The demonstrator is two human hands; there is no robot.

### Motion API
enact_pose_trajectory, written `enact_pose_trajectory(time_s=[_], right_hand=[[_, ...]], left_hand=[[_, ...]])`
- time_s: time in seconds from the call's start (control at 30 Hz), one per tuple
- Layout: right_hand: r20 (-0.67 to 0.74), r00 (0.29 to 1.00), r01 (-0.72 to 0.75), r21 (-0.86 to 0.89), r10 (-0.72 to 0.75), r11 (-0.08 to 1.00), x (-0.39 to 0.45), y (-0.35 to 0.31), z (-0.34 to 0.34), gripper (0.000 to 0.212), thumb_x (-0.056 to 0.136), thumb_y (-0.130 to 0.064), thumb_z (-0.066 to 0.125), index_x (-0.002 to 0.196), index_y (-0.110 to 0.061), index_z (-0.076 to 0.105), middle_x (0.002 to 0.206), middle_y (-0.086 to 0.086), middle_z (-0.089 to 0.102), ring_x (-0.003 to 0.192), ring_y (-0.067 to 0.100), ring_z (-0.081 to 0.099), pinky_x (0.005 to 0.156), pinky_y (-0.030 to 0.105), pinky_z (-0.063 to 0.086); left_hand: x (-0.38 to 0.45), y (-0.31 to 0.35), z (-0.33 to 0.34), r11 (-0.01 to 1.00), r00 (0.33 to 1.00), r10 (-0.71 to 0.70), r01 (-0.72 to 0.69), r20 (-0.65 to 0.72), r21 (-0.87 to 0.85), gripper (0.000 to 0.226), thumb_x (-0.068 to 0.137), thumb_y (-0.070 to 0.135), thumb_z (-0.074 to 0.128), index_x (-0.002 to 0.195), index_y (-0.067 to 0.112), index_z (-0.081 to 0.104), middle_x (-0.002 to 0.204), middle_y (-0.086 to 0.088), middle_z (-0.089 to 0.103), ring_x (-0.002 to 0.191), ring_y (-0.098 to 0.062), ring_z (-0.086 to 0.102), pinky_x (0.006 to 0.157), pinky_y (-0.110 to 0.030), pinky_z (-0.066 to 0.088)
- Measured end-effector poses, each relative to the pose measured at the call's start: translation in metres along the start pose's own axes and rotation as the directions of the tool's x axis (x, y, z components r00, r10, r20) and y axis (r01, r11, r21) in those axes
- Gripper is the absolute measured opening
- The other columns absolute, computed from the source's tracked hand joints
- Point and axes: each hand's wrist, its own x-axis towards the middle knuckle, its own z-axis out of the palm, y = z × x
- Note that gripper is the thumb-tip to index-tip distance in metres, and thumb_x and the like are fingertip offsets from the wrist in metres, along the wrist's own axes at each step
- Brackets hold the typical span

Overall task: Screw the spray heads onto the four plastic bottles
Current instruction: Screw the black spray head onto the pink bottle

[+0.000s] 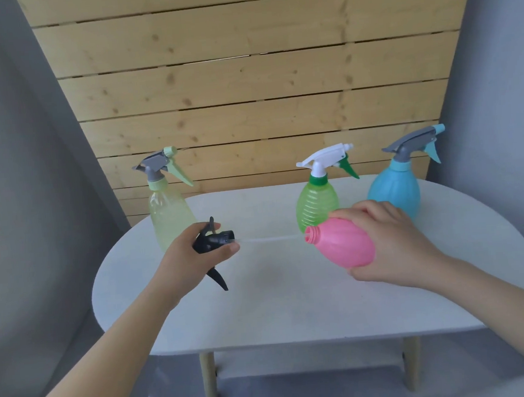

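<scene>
Tilting the round pink plastic bottle (344, 244) above the white oval table (263, 308), the right hand (393, 244) wraps around its body, aiming the open neck at the black trigger spray head (214, 242). The left hand (193, 257) grips that head left of the bottle, its clear dip tube (270, 238) lined up with the mouth, probably for insertion. Behind the bottle, three capped sprayers stand finished.

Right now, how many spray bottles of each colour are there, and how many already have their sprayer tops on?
Yellow-green bottle, top on: 1
Green bottle, top on: 1
Blue bottle, top on: 1
Pink bottle, no top, held tilted in the right hand: 1
Black spray head, loose, held in the left hand: 1
Total: 4 bottles, 3 with tops on.
</scene>
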Motion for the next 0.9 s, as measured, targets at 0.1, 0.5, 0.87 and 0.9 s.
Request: enact_pose_trajectory(time_s=[0.1, 0.5, 0.87, 0.9], right_hand=[[-0.004, 1.000, 0.009, -0.007, -0.009, 1.000, 0.000, -0.002, 0.001, 0.086, 0.050, -0.044, 0.067, 0.131, -0.046, 0.036, 0.119, -0.009, 0.041, 0.110, 0.018, 0.038, 0.088, 0.029, 0.028], [0.021, 0.991, 0.131, -0.051, -0.130, 0.990, -0.003, -0.018, 0.009, 0.085, 0.055, -0.047, 0.066, 0.134, -0.041, 0.037, 0.124, -0.009, 0.046, 0.113, 0.020, 0.038, 0.093, 0.031, 0.028], [0.026, 0.979, 0.199, 0.049, -0.200, 0.979, -0.001, -0.008, 0.003, 0.085, 0.053, -0.053, 0.068, 0.133, -0.042, 0.040, 0.119, -0.025, 0.050, 0.106, 0.014, 0.042, 0.086, 0.023, 0.034], [0.040, 0.985, 0.163, 0.101, -0.168, 0.981, 0.000, -0.008, 0.001, 0.087, 0.052, -0.054, 0.069, 0.133, -0.045, 0.038, 0.115, -0.033, 0.045, 0.106, 0.011, 0.040, 0.084, 0.021, 0.033]], left_hand=[[-0.001, 0.004, 0.005, 1.000, 1.000, 0.008, -0.009, 0.017, 0.028, 0.049, 0.071, 0.038, 0.079, 0.114, 0.030, 0.057, 0.081, 0.039, 0.066, 0.076, 0.021, 0.059, 0.057, -0.004, 0.042], [-0.004, 0.031, 0.056, 0.993, 0.979, 0.099, -0.109, 0.180, 0.043, 0.040, 0.062, 0.031, 0.086, 0.088, 0.023, 0.057, 0.062, 0.019, 0.067, 0.055, 0.003, 0.059, 0.051, -0.008, 0.042], [0.006, 0.042, 0.068, 0.998, 0.887, 0.040, -0.010, 0.460, -0.067, 0.026, 0.075, 0.021, 0.077, 0.097, 0.016, 0.065, 0.074, 0.006, 0.072, 0.063, -0.011, 0.063, 0.058, -0.024, 0.046], [0.007, 0.042, 0.068, 0.997, 0.887, 0.044, -0.007, 0.460, -0.081, 0.028, 0.074, 0.022, 0.078, 0.098, 0.017, 0.065, 0.073, 0.005, 0.072, 0.062, -0.012, 0.061, 0.057, -0.024, 0.046]])
